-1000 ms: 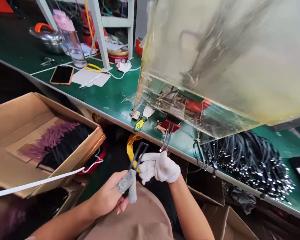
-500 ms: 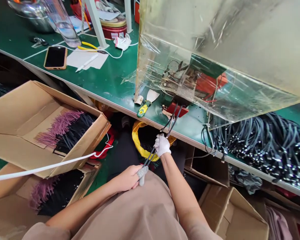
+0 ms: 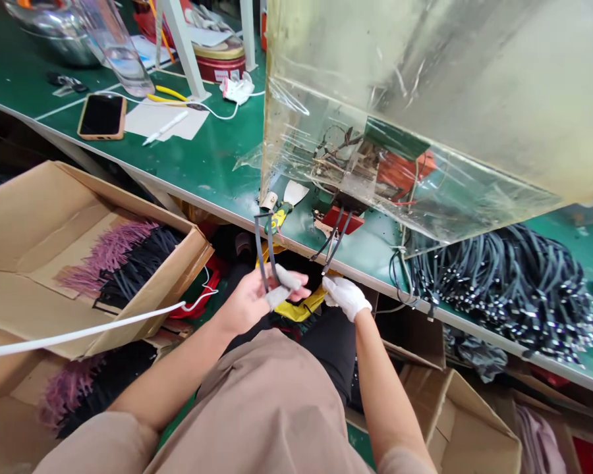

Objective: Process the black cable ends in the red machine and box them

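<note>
Two hands work close together just over the front edge of a green workbench (image 3: 217, 178). The left hand (image 3: 250, 303) is bare but for gray finger covers (image 3: 279, 296), and it is closed on a dark cord (image 3: 261, 247). This cord bends into a thin loop. The loop points up and away from the person, and its long side stands almost straight up. The right hand (image 3: 344, 296) wears a white knit glove and looks pinched on two dark cords (image 3: 337, 237). They run up and away to a red block (image 3: 343, 222) under a clear plastic sheet (image 3: 400, 99). A yellow-handled scraper (image 3: 281, 217) lies just behind the loop, and a big pile of dark cables (image 3: 499, 289) lies farther right.
</note>
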Demonstrator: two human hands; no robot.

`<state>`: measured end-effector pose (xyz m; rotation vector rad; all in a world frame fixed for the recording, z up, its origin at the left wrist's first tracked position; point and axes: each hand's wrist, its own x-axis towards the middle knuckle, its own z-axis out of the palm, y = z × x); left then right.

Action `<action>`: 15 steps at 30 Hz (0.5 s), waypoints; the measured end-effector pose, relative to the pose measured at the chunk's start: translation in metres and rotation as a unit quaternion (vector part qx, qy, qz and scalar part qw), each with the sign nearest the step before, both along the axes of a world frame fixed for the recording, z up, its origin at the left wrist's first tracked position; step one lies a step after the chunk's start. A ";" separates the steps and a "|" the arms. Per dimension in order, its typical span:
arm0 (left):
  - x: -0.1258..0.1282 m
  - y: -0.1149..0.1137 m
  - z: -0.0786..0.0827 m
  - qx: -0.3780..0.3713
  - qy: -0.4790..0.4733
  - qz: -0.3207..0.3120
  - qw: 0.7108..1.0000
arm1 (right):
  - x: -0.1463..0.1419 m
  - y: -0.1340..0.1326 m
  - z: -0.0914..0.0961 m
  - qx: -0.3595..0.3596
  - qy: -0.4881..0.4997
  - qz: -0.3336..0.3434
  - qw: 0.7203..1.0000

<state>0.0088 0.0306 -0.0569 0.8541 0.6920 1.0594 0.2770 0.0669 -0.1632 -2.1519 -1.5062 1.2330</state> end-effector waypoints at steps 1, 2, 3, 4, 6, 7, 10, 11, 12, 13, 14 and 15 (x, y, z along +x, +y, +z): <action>0.009 0.011 0.000 0.012 -0.004 0.004 1.000 | 0.003 -0.005 0.006 0.005 0.025 -0.011 1.000; 0.018 0.023 0.000 0.024 -0.001 0.006 1.000 | 0.006 -0.009 0.012 0.013 0.056 -0.023 0.998; 0.027 0.034 -0.002 0.036 0.011 0.011 0.999 | 0.008 -0.013 0.019 0.023 0.094 -0.037 0.995; 0.036 0.046 -0.004 0.044 0.034 0.020 0.998 | 0.010 -0.017 0.027 0.034 0.138 -0.052 0.988; 0.053 0.070 -0.009 0.059 0.119 0.045 0.990 | 0.011 -0.023 0.042 0.059 0.223 -0.084 0.969; 0.062 0.081 -0.012 0.065 0.167 0.052 0.982 | 0.011 -0.025 0.050 0.076 0.258 -0.102 0.958; 0.083 0.105 -0.021 0.081 0.260 0.043 0.961 | 0.009 -0.023 0.066 0.143 0.312 -0.162 0.925; 0.087 0.109 -0.023 0.086 0.267 0.032 0.959 | 0.008 -0.021 0.069 0.166 0.314 -0.179 0.918; 0.091 0.110 -0.025 0.091 0.267 0.019 0.959 | 0.007 -0.018 0.070 0.185 0.312 -0.191 0.912; 0.093 0.109 -0.026 0.096 0.268 0.005 0.959 | 0.006 -0.014 0.071 0.200 0.313 -0.200 0.907; 0.094 0.105 -0.027 0.099 0.270 -0.009 0.958 | 0.004 -0.010 0.071 0.211 0.316 -0.206 0.901; 0.094 0.101 -0.027 0.101 0.270 -0.023 0.957 | 0.001 -0.005 0.071 0.216 0.325 -0.210 0.896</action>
